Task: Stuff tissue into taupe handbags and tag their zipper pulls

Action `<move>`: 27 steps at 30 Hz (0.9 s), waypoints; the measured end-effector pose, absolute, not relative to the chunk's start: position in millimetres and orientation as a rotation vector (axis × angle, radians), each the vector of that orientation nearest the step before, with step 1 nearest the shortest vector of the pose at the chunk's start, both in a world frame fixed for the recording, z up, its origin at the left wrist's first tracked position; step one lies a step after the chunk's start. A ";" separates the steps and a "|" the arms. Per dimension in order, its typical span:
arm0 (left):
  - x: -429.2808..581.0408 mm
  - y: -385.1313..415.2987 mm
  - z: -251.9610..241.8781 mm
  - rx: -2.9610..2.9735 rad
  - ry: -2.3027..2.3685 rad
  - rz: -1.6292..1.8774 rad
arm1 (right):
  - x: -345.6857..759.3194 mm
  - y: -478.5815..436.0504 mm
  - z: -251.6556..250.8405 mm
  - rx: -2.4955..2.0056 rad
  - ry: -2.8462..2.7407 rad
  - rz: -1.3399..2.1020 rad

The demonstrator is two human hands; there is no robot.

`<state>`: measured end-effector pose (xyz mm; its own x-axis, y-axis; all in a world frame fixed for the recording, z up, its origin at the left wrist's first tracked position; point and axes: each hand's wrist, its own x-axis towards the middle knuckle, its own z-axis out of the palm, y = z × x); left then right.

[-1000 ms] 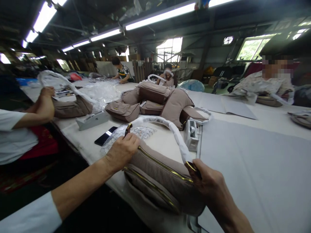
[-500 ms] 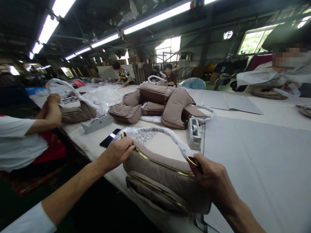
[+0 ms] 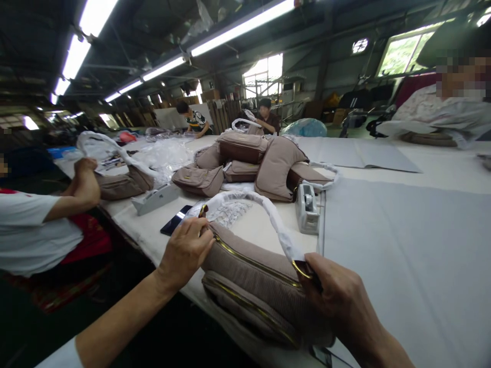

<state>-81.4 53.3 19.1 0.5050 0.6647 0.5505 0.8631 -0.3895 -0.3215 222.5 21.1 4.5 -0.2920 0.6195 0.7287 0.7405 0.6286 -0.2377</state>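
Note:
A taupe ribbed handbag (image 3: 255,266) with two gold zippers stands at the table's near edge. Its handle (image 3: 264,204) arches upward, wrapped in white material, with gold rings at the ends. My left hand (image 3: 186,248) is closed on the bag's upper left corner, beside one ring. At the opposite corner my right hand (image 3: 339,291) grips the bag by the other ring, fingers partly hidden behind it. Beyond the bag are a dark flat device (image 3: 176,220) and a grey tape dispenser (image 3: 307,209).
A pile of similar bags (image 3: 245,158) lies mid-table. Grey sheets (image 3: 414,255) cover the right side. At the left, a co-worker's arm (image 3: 86,186) reaches to another bag (image 3: 125,183), near a second dispenser (image 3: 156,198) and clear plastic (image 3: 164,153). Other people work farther back and at right.
My left hand has shifted its hold at the bag's corner, with the back of the hand turned more toward me. The bag's handle stands slightly higher. The right hand keeps its grip.

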 end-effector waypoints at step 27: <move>-85.7 86.5 1.8 -2.159 -1.361 -0.394 | 182.9 8.4 1.2 -0.935 -2.151 -0.068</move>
<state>-85.7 86.5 1.8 0.4436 0.7334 0.5152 0.8952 -0.3343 -0.2948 182.9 8.4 1.2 -0.4300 0.6005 0.6741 0.6419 0.7284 -0.2394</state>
